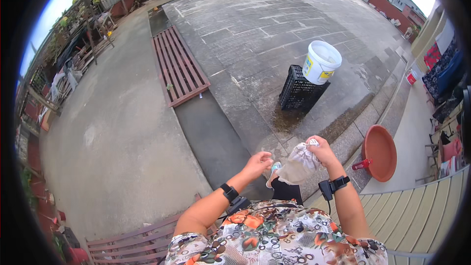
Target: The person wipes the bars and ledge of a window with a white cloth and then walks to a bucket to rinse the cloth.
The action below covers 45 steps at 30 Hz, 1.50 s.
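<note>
A pale, damp-looking cloth [298,162] hangs bunched from my right hand [321,151], its top edge pinched between thumb and fingers. To its left my left hand [259,162] is raised with bent fingers; nothing shows in it, and it is apart from the cloth. Beyond both hands a white plastic bucket with yellow labels [322,62] stands on top of an upturned black plastic crate [301,94]. A reddish-brown plastic basin [379,153] lies to the right of my right hand, with a red object [362,164] at its near rim.
Slatted reddish grating [179,66] covers part of a channel [211,125] on the left. A stone step edge [353,132] runs along the right, beyond which clothes [443,66] hang. Wet paving surrounds the crate. A smaller red-and-white bucket [411,77] stands farther off.
</note>
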Motion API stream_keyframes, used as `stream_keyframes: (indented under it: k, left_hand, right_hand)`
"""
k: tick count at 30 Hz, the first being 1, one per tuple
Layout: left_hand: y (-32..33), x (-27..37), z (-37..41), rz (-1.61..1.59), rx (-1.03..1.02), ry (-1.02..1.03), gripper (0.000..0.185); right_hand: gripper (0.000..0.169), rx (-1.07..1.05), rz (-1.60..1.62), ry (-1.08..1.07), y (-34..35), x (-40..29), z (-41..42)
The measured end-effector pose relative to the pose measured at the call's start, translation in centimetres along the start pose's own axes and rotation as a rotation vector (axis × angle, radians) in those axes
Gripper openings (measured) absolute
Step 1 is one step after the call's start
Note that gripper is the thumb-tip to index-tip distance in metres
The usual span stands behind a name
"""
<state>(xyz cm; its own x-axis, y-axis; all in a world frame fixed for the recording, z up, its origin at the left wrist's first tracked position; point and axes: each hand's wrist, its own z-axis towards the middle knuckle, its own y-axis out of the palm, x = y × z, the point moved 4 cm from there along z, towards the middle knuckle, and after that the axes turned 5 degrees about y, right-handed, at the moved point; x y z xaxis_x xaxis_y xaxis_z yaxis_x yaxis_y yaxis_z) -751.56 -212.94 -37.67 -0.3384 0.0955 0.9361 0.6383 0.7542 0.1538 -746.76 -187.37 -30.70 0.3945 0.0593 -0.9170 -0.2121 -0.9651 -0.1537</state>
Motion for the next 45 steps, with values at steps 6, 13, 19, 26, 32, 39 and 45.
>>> stream_keyframes:
  k: [6, 13, 19, 26, 32, 39, 45]
  left_hand:
    - [-3.6, 3.0, 7.2, 0.093, 0.026, -0.09, 0.036]
    - [-2.1, 8.5, 20.4, 0.175, -0.029, -0.196, 0.036]
    - [0.2, 15.8, 29.6, 0.113, -0.005, -0.12, 0.036]
    - [-3.6, 17.3, 37.7, 0.106, 0.002, -0.23, 0.034]
    - [-7.0, 20.6, 50.1, 0.102, 0.025, -0.145, 0.035]
    - [-2.8, 23.0, 61.2, 0.213, -0.149, -0.189, 0.035]
    - [2.7, 24.6, 68.9, 0.2, -0.17, -0.205, 0.039]
  right_hand:
    - [0.017, 0.345, 0.355, -0.133, -12.3, -3.6, 10.9]
    - [0.019, 0.485, 0.606, -0.318, -23.2, -11.2, 25.5]
    - [0.023, 0.559, 0.53, -0.392, -30.1, -19.9, 35.0]
    - [0.039, 0.663, 0.173, -0.373, -33.8, -19.8, 45.6]
    - [0.064, 0.799, -0.493, -0.041, -36.1, -11.0, 48.7]
    - [0.039, 0.783, -0.535, 0.125, -35.5, -10.5, 48.5]
    - [0.04, 0.289, -0.589, 0.306, -34.8, -8.3, 59.4]
